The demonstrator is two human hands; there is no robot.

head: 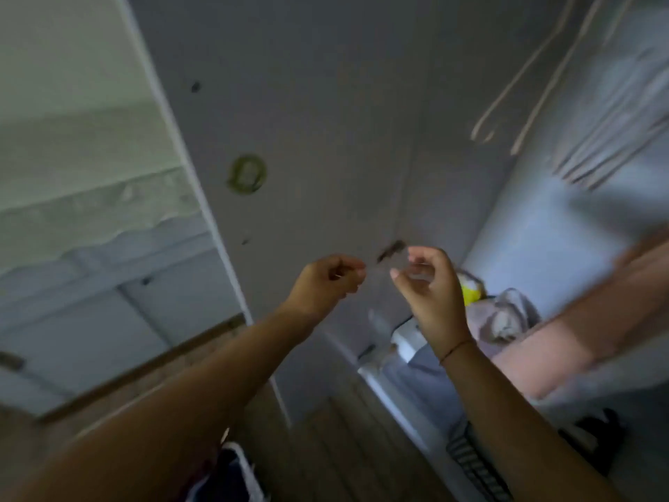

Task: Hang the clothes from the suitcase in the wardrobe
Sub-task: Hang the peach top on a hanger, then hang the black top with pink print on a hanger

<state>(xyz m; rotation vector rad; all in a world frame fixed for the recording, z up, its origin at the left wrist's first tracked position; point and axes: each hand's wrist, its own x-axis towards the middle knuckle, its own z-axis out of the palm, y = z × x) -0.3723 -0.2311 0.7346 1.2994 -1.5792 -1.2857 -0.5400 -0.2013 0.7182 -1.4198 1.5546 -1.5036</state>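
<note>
Both hands are raised inside the wardrobe (325,103), the left hand (327,280) curled thumb-to-fingertips (whether it pinches anything I cannot tell) and the right hand (430,284) loosely curled and empty, while pale clothes (615,103) hanging upper right by bare hangers (521,88) look soft, light and limp, best gripped at the shoulders.

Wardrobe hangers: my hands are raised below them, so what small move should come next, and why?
Probably lift the right hand to an empty hanger and take it down. Neither it nor the curled left hand visibly holds a garment, and bare hangers hang at the upper right. The picture is blurred, though.
</note>
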